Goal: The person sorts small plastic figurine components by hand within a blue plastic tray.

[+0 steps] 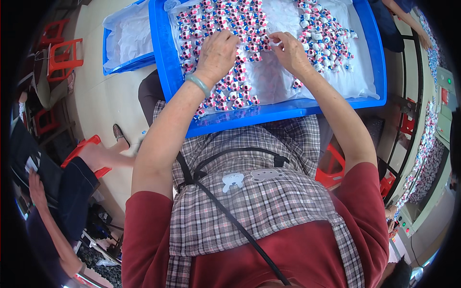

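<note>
A blue plastic tray [225, 124] lined with white sheeting lies across my lap. Small figurines [235, 91] in pink, white and blue stand in close rows on its left side, and a looser heap of figurines [319, 43] lies on the right. My left hand [216, 56], a pale green bangle [199, 84] at its wrist, rests over the rows with its fingers curled together. What is under those fingertips is hidden. At the right end of the rows, my right hand [290, 54] pinches thumb and forefinger together beside a figurine; anything between them is too small to name.
A second blue tray [128, 63] with white lining stands at the far left. Red stools [67, 55] are on the left floor, near a seated person's leg [113, 156]. On the right, more figurines [422, 149] line a long green machine [444, 91]; another person's arm [408, 19] reaches there.
</note>
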The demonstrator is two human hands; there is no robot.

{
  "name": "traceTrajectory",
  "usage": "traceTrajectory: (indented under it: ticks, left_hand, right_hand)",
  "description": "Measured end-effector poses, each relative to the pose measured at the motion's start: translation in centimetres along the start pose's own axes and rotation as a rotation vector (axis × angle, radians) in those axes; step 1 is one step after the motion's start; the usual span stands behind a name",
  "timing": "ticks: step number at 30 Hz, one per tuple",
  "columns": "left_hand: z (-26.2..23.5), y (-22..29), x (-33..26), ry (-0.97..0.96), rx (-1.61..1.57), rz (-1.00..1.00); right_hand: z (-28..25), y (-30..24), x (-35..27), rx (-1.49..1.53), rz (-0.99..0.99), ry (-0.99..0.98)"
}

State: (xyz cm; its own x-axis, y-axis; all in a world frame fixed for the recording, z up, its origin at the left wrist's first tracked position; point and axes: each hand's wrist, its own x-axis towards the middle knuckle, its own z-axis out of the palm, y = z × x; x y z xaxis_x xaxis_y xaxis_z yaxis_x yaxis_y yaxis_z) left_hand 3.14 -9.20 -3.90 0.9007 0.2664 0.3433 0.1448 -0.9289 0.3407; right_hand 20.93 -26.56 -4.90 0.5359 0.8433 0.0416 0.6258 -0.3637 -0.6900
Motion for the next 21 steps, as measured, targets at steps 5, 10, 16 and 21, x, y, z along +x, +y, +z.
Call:
traceTrajectory:
  ticks: [5,10,16,21]
  left_hand:
    - [-0.1,2.4,-1.0,-0.093,-0.007,0.067]
    - [0.9,3.7,-0.5,-0.14,0.033,0.153]
    - [2.7,3.8,0.3,-0.153,0.159,0.198]
    - [2.1,4.0,0.1,-0.165,0.192,0.209]
  right_hand:
    - [-3.6,1.4,-1.2,-0.093,-0.076,0.006]
    - [-7.7,1.6,-3.3,-0.123,0.01,-0.098]
    - [-8.2,1.6,-6.9,-0.331,-0.284,-0.512]
    - [-6.4,1.9,-6.3,-0.52,-0.508,-0.608]
